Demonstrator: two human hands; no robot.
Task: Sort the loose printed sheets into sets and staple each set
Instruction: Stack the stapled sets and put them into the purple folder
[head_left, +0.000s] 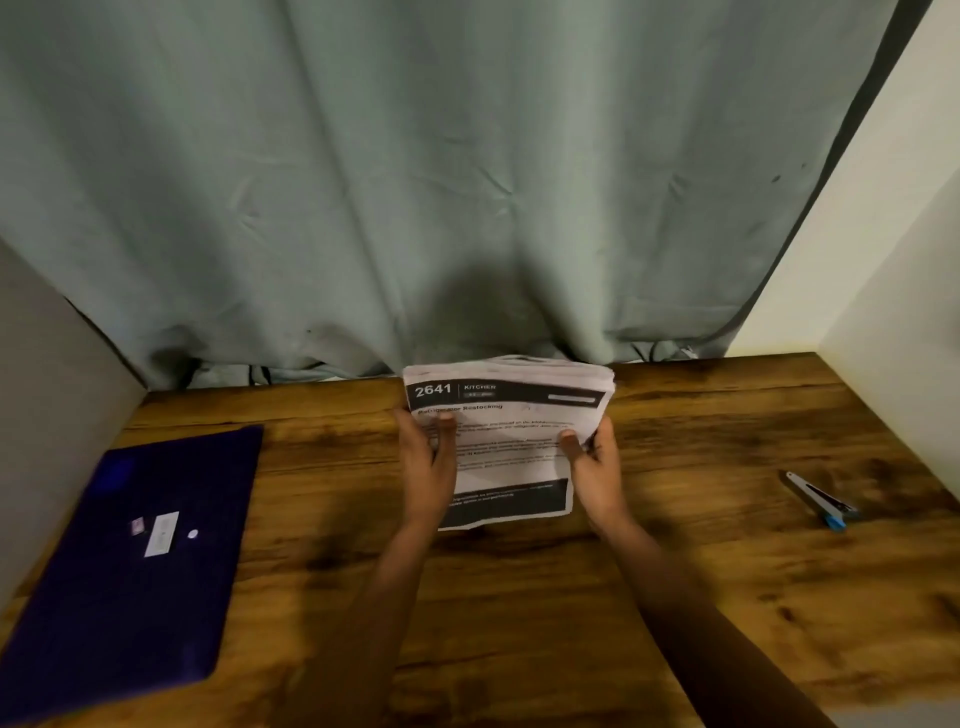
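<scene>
Fig.: fingers of L hand (428, 457) & R hand (592, 462) curl, pinching side edges of printed-sheet stack (511, 415) at wooden table (675, 597) centre. Risk, as I judge it: slack grip lets sheets slip, mixing sets. Stapler (818, 501) lies well to the right.

Sheet stack (506, 415) between left hand (428, 462) and right hand (597, 467); stapler (818, 501) well apart

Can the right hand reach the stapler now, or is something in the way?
Probably yes: only bare table lies between the right hand and the stapler. But it grips the stack of sheets, so it must release first.
</scene>
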